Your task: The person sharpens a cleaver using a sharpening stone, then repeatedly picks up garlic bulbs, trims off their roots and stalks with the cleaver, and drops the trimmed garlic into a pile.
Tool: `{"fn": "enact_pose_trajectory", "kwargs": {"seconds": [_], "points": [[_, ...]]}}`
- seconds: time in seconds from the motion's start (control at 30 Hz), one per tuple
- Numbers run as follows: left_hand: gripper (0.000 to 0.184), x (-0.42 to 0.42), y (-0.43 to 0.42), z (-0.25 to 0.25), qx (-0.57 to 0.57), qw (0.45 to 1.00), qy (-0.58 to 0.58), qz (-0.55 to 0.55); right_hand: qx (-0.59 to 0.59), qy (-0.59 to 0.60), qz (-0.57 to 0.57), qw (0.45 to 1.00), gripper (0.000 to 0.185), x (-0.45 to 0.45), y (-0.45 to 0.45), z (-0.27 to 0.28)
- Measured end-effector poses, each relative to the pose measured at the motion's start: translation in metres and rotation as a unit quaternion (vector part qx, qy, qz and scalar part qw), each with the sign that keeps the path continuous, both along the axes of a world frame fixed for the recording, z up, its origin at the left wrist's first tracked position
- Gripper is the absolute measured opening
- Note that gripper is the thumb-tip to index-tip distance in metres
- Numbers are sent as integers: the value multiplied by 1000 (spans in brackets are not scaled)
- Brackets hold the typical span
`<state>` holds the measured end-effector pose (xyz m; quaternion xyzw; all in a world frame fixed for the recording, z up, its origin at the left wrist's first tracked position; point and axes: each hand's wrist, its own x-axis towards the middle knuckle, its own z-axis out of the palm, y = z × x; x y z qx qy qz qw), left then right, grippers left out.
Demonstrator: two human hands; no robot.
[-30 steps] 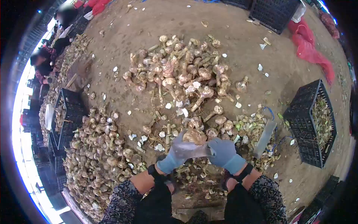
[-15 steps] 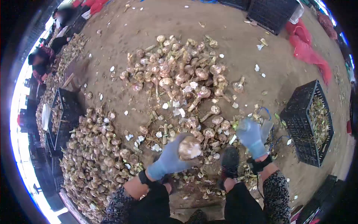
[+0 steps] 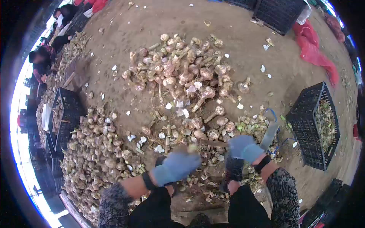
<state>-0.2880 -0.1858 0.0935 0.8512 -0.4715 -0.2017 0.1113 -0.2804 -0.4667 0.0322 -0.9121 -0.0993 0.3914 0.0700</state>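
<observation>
Garlic bulbs at a ground-level work area, seen from above. We saw a blurred pale piece [image 3: 192, 148] at the fingertips of the gloved left hand [image 3: 176, 167]. This hand was curled, its back turned up; we could not tell whether its fingers gripped the piece. The gloved right hand [image 3: 245, 148] was closed around one end of a narrow brown tool [image 3: 215, 143], which pointed left, toward the space above the left hand. Directly beyond the hands we noted a few loose garlic bulbs [image 3: 213, 134] among stalk pieces and dry skins. Just beyond the right hand, a flat grey piece [image 3: 269, 135] lay tilted over green and pale trimmings [image 3: 251, 125], with a blue cord [image 3: 288, 141] beside it. Farther out, at the centre, we observed a pile of stemmed garlic [image 3: 186, 72]; at the near left, a larger heap of garlic bulbs [image 3: 100, 155] spread beside a black crate [image 3: 72, 108]. On the right stood a slatted crate [image 3: 308, 123] containing plant scraps [image 3: 326, 123]. At the far right we recorded red netting [image 3: 313, 53] near a dark crate [image 3: 279, 15], and at the far left, a co-worker [image 3: 42, 62] beside more garlic.
</observation>
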Motion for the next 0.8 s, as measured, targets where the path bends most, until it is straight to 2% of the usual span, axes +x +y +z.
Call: {"fn": "enact_pose_trajectory", "kwargs": {"seconds": [0.03,0.07,0.1,0.13,0.17,0.2,0.23,0.27,0.3,0.33,0.37,0.4,0.5,0.53,0.6,0.63,0.67,0.73,0.77,0.8], "points": [[37,0,19,1,-54,995,-85,26,0,-1,-3,1000,20,-3,-17,-1],[42,3,46,10,23,988,-115,100,7,11,-39,999,21,-7,-34,-1],[37,4,108,-8,165,945,117,257,9,23,-77,997,21,-12,-48,2],[20,14,140,17,114,950,-191,217,70,-117,-104,985,21,-19,-57,10],[18,23,170,26,191,924,-190,273,169,-155,-158,960,20,-25,-60,-12],[18,29,202,34,318,892,-121,299,208,-173,-192,943,23,-31,-75,-22],[19,38,213,34,403,866,-94,281,243,-186,-212,928,26,-32,-72,-10],[20,48,219,19,435,862,-85,246,268,-194,-223,917,29,-30,-67,-4],[22,59,205,-14,343,895,-95,270,284,-199,-231,909,32,-26,-57,-1],[23,66,195,-41,260,914,-97,294,265,-159,-205,929,36,-12,-42,25],[26,70,195,-63,191,922,-97,323,218,-170,-316,908,32,-10,-30,-3],[28,73,197,-73,131,921,-94,354,247,-187,-324,894,36,-9,-24,-5],[36,102,100,-87,56,908,-35,414,289,-225,-324,872,37,-8,-3,-16],[39,105,43,-89,16,906,-5,422,297,-244,-318,867,35,-11,-1,-18],[45,115,-11,-134,106,929,36,352,295,-210,-346,866,33,-16,0,-19],[50,117,-21,-158,205,928,102,293,305,-173,-356,866,31,-18,1,-15],[52,105,-36,-147,214,930,93,282,251,-162,-353,887,26,-17,3,0],[55,91,-43,-137,225,932,81,272,268,-196,-346,877,24,-30,2,-16],[55,85,-38,-142,182,938,76,285,286,-227,-339,867,22,-33,2,-15],[56,81,-30,-146,142,942,71,297,288,-185,-344,875,20,-36,-2,-15]]}}
